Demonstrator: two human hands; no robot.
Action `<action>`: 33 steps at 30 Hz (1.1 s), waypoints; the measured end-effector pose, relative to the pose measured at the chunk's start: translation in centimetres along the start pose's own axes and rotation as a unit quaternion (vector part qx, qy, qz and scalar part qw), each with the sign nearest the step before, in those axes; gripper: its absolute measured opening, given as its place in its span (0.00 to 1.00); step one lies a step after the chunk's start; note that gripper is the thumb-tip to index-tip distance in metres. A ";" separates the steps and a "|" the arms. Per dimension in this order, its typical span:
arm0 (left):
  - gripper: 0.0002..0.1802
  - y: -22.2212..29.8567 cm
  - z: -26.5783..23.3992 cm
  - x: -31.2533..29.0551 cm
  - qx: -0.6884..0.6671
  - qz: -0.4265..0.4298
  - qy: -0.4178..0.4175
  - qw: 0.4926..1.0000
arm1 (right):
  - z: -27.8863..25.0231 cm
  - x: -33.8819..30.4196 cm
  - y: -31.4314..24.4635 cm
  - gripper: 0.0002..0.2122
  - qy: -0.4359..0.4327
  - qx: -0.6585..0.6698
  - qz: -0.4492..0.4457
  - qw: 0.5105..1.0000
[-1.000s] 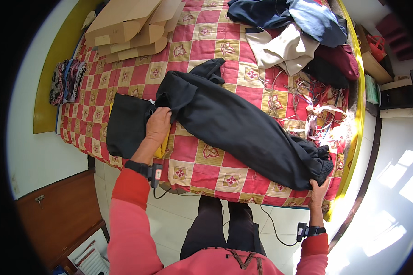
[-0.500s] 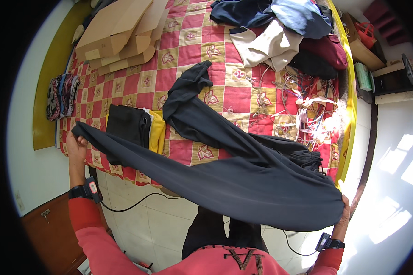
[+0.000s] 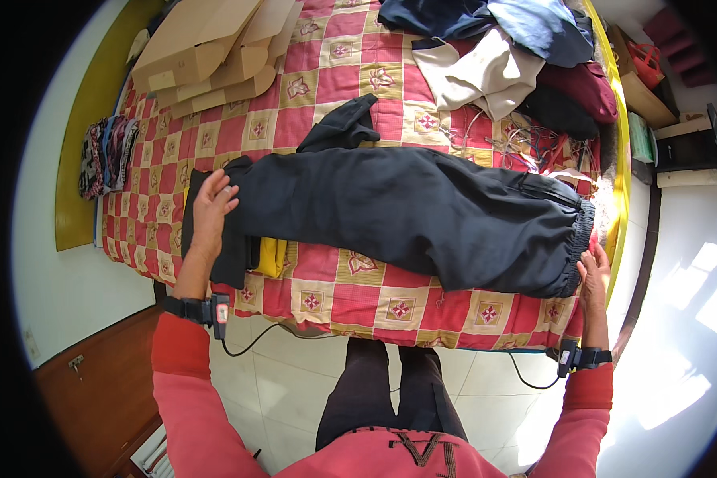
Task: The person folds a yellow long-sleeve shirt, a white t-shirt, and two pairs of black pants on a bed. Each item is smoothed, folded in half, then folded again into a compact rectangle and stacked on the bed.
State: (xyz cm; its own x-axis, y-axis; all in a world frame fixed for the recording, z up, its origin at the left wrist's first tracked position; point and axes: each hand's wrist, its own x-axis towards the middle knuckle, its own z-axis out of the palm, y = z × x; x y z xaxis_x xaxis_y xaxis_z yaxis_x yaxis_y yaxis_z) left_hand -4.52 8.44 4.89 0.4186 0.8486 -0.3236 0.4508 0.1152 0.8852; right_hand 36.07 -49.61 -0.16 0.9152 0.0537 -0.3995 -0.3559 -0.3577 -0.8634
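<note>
Dark grey trousers (image 3: 358, 199) lie sideways across the bed, one leg laid over the other. Part of the under leg (image 3: 338, 127) sticks out bent on the far side. At the leg end on the left, my left hand (image 3: 213, 205) rests against the cloth, its fingers loosely apart. Close to the elastic waistband (image 3: 581, 251) on the right is my right hand (image 3: 595, 275), fingers stretched out and touching its edge. A folded black garment (image 3: 229, 267) and a yellow one (image 3: 271, 257) are partly covered by the trouser leg.
The bed has a checked red and beige cover (image 3: 398, 309). Flattened cardboard boxes (image 3: 203, 56) lie at the far left, piled clothes (image 3: 494, 72) at the far right. Loose cords (image 3: 526, 143) lie behind the waistband. A small clothes stack (image 3: 107, 158) sits at the left edge.
The trousers, held stretched in the air before, now lie on the bed. Both hands have moved away from me, the left also rightward, and their fingers have loosened.
</note>
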 end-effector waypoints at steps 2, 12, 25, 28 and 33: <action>0.23 -2.2 1.3 -2.2 -0.025 -0.028 -0.009 0.999 | 0.3 0.5 0.8 0.29 0.030 -0.162 -0.066 0.984; 0.23 -11.2 7.0 -8.3 -0.092 -0.247 -0.018 0.965 | 1.1 3.4 4.0 0.37 0.029 -0.302 -0.108 0.947; 0.15 -5.9 6.5 -3.3 -0.110 -0.188 0.038 0.975 | -2.4 -4.5 0.6 0.29 0.006 -0.193 -0.044 0.980; 0.12 -1.7 5.0 -1.5 -0.127 -0.111 0.011 0.986 | -3.7 -6.2 -0.3 0.29 0.004 -0.190 0.007 0.982; 0.12 3.7 4.5 2.7 -0.259 0.016 -0.024 0.965 | -4.1 -6.4 0.5 0.30 0.017 -0.197 0.038 0.979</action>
State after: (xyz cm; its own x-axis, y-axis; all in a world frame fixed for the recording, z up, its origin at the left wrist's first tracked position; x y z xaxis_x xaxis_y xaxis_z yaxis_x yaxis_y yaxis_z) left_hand 1.83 8.84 5.78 0.4674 0.8324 -0.2978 -0.0127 0.3431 0.9392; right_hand 30.79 -53.97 3.27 0.8974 -0.0158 -0.4409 -0.3280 -0.6923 -0.6428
